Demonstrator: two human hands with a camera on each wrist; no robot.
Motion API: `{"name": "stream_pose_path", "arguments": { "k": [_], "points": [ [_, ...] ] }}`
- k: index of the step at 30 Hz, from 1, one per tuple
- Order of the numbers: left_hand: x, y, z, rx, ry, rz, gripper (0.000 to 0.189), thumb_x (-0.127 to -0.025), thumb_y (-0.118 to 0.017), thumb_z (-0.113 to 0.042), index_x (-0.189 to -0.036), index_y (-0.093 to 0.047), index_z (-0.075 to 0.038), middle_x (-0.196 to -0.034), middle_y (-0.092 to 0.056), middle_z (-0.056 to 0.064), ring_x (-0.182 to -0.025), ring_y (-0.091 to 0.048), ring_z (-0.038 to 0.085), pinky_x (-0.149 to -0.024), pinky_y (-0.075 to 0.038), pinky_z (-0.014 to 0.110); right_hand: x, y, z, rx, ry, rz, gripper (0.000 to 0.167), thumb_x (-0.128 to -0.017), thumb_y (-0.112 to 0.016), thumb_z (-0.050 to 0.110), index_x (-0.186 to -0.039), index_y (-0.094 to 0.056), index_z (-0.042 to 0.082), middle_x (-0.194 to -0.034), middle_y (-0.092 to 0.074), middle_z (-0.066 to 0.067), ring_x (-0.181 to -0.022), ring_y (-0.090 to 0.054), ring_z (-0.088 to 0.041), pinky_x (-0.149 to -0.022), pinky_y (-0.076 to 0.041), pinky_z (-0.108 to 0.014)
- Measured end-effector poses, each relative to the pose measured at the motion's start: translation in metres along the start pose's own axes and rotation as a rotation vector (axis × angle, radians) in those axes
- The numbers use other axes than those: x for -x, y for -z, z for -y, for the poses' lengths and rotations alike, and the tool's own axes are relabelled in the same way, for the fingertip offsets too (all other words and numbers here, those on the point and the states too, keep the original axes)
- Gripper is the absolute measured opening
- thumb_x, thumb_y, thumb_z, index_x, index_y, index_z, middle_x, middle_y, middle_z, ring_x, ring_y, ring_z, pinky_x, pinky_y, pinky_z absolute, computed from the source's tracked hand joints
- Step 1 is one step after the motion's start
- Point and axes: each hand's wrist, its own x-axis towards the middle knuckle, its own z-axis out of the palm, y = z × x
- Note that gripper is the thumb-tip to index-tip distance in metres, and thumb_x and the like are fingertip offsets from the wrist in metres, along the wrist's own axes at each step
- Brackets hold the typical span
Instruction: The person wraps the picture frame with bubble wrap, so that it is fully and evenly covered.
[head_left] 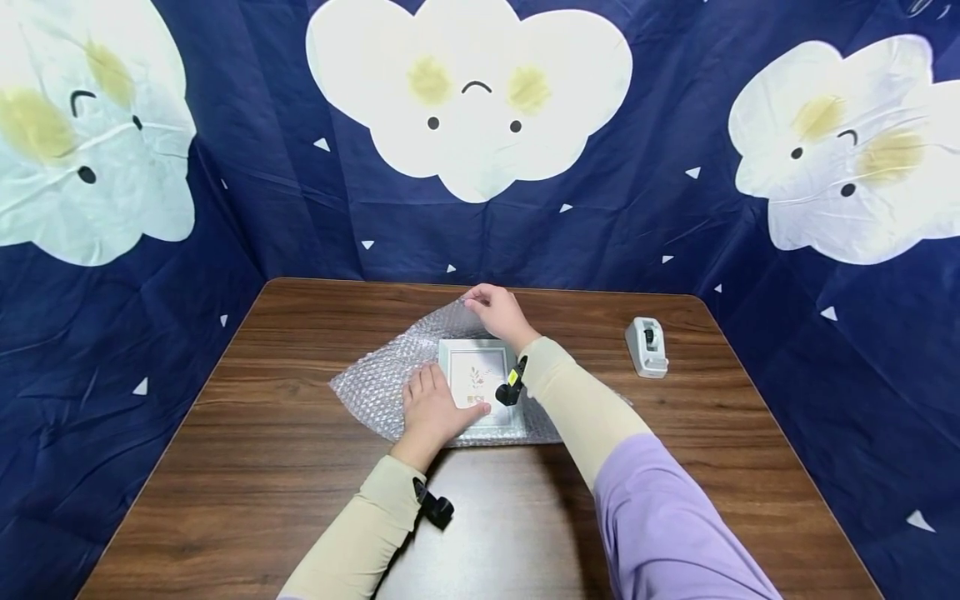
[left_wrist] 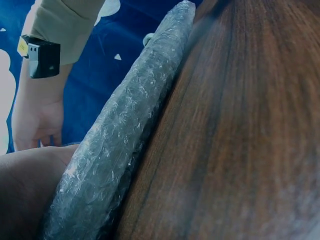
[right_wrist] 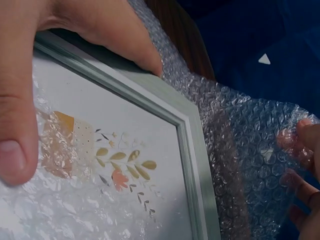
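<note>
A pale green picture frame (head_left: pixel 478 371) lies on a sheet of bubble wrap (head_left: pixel 378 387) on the table. My left hand (head_left: pixel 433 408) presses on its left side, thumb stretched across the front. Up at the far edge, my right hand (head_left: pixel 498 312) pinches a corner of the wrap and holds it raised. In the right wrist view, the framed print (right_wrist: pixel 120 170) shows a plant and a coral flower, its lower part covered by bubble wrap. The left wrist view shows wrap (left_wrist: pixel 125 115) folded over the frame's near edge.
A white tape dispenser (head_left: pixel 647 348) stands at the right on the brown wooden table (head_left: pixel 285 467). Dark blue fabric with white clouds (head_left: pixel 472 92) hangs behind the table and on both sides. Small cameras are strapped to both wrists.
</note>
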Motion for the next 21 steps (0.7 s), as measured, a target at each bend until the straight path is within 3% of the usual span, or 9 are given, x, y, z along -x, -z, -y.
{"name": "stream_pose_path", "arguments": {
  "k": [6, 21],
  "points": [
    [0.000, 0.000, 0.000, -0.006, -0.001, -0.005, 0.130, -0.072, -0.067, -0.080, -0.153, -0.024, 0.012, -0.158, -0.027, 0.033, -0.148, -0.021, 0.049, -0.119, -0.016, 0.061, 0.003, 0.000, 0.003, 0.018, 0.045, 0.010, 0.013, -0.100, -0.066, 0.021, -0.102, -0.074, 0.012, -0.098, -0.074, 0.000, -0.095, -0.066, -0.014, -0.085, -0.052, -0.034],
    [-0.002, -0.001, 0.001, -0.010, 0.002, 0.018, 0.132, -0.072, -0.065, -0.081, -0.154, -0.020, 0.012, -0.158, -0.024, 0.033, -0.147, -0.019, 0.049, -0.119, -0.015, 0.062, 0.013, 0.009, 0.013, 0.012, 0.054, 0.073, 0.011, -0.098, -0.068, 0.020, -0.098, -0.075, 0.012, -0.093, -0.073, 0.002, -0.084, -0.062, -0.012, -0.077, -0.050, -0.029]
  ]
}}
